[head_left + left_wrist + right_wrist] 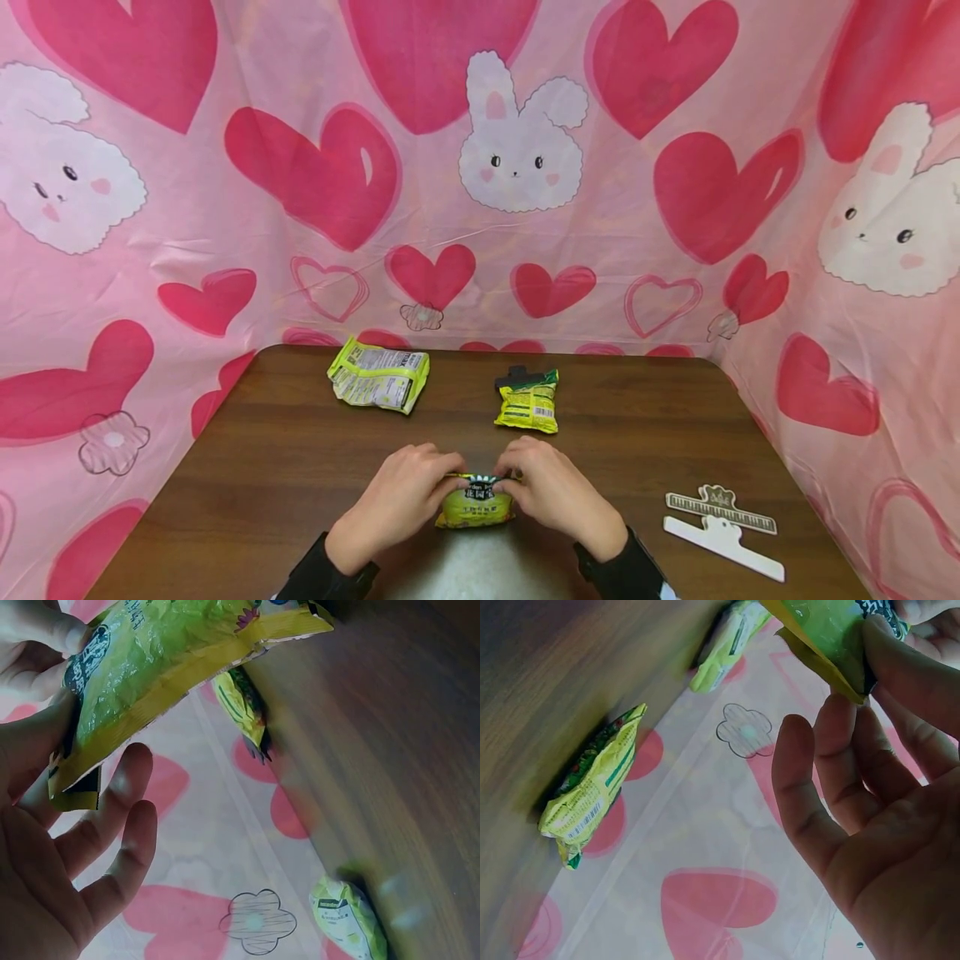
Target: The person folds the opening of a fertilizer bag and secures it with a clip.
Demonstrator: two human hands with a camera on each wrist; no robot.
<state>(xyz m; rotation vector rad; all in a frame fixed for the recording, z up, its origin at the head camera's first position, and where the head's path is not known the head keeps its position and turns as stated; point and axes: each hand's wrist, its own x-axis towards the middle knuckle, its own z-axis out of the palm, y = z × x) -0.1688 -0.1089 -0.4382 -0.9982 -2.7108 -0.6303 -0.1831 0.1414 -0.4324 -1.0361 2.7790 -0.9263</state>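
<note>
A small yellow-green snack bag (476,504) stands on the brown table (300,467) near its front edge, between my two hands. My left hand (450,473) pinches the bag's top edge from the left, and my right hand (510,471) pinches it from the right. In the left wrist view the bag (150,660) is held at its dark-printed end by my left hand (52,727), whose lower fingers (120,817) hang loose below it. In the right wrist view my right hand (874,656) pinches a corner of the bag (821,634), with its other fingers (810,787) spread.
A larger green-white bag (378,377) lies at the back left of the table. A yellow bag (528,404) with a black clip on its top lies at the back middle. Two white bag clips (722,521) lie at the front right. Pink heart-print cloth surrounds the table.
</note>
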